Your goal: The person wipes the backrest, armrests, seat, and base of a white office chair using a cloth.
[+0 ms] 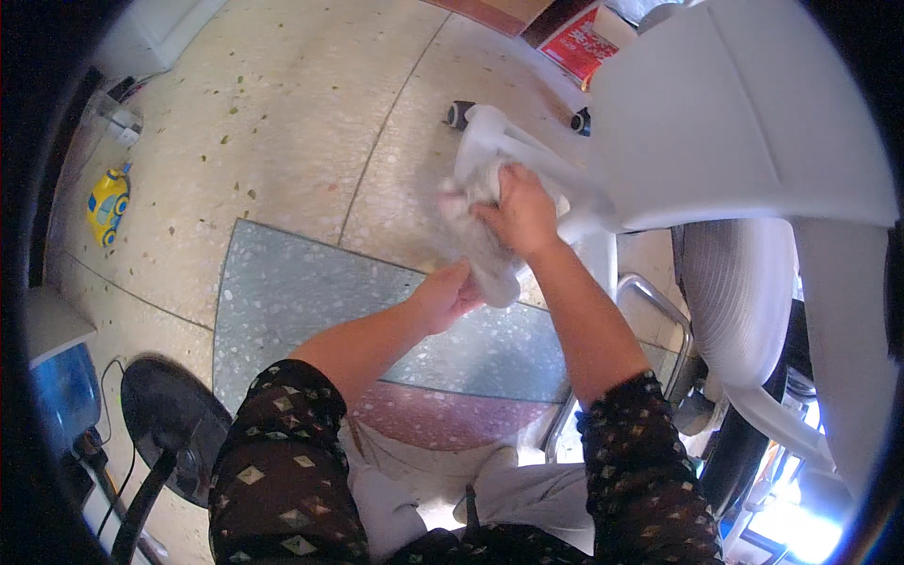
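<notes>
A pale grey cloth (498,272), blurred and bunched, hangs between my two hands in front of a white swivel chair. My right hand (524,212) grips its upper part, fingers curled into the folds. At the lower end, my left hand (448,295) pinches the cloth's side, with some of its fingertips hidden. Just behind the cloth is the chair's white star base (494,131), with a dark caster (460,114) on the floor. The chair's smooth white panel (699,127) rises to the right of my hands.
Small green scraps are scattered over the terrazzo floor (296,141). A yellow toy car (109,206) lies at the left. Lower left stands a black round base (173,424) with a pole and nearby cord. A metal tube frame (657,296) is right of my forearm; a red box (583,46) sits beyond.
</notes>
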The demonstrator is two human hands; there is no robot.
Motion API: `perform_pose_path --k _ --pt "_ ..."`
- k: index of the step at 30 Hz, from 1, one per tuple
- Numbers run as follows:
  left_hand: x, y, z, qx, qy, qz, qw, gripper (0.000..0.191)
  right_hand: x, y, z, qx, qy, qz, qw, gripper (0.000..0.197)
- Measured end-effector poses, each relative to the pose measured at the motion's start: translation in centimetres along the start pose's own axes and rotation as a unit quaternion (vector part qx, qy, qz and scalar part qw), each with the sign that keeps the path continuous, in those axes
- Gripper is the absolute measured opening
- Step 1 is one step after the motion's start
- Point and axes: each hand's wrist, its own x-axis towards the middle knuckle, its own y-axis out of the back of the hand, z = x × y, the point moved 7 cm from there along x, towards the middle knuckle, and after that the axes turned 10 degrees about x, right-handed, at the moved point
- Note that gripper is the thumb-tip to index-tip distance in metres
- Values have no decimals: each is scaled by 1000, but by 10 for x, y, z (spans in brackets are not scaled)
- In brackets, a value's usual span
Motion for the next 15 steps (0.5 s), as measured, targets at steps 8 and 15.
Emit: perform_pose_path --k 8,15 --pt "0 -3 15 15 -15 -45 999 35 34 2 1 -14 -9 103 994 38" --pt "-13 -11 18 12 -27 -31 999 25 -73 -5 -10 182 34 -35 982 42"
